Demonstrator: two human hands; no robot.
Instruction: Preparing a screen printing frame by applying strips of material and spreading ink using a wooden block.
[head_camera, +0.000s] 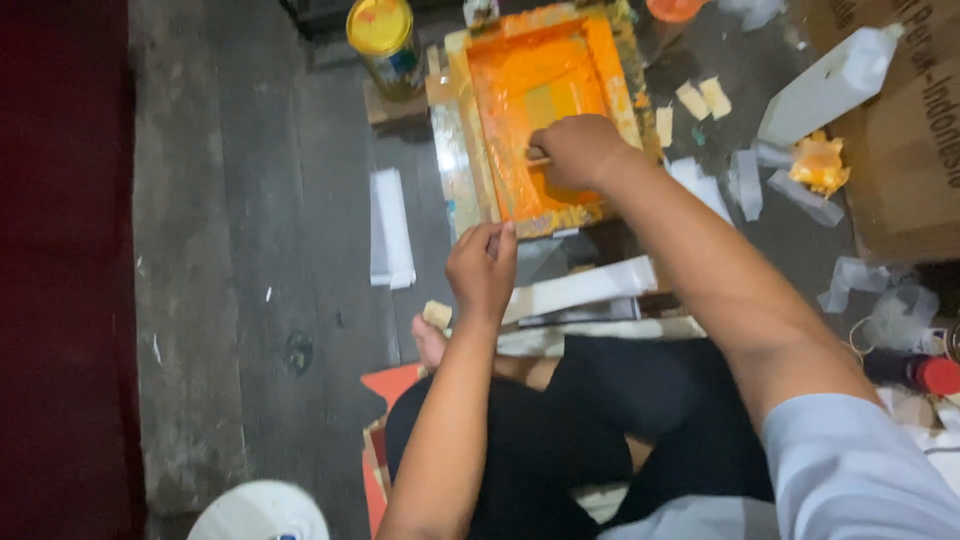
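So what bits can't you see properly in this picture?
Head view:
- Tool in the right hand: only a wooden tip shows; the hand covers the rest.
- Left hand: pinched fingers hide anything held.
- Orange cup: cut off by the top edge.
- Screen frame: near edge partly behind the hands.

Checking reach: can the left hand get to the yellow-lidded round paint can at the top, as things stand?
Probably yes. The left hand is at the near edge of the orange ink-covered printing frame; the yellow-lidded round paint can stands beyond the frame's far left corner, with bare grey floor alongside and nothing between.

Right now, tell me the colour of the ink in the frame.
Bright orange, across the screen frame under the right hand; head view.
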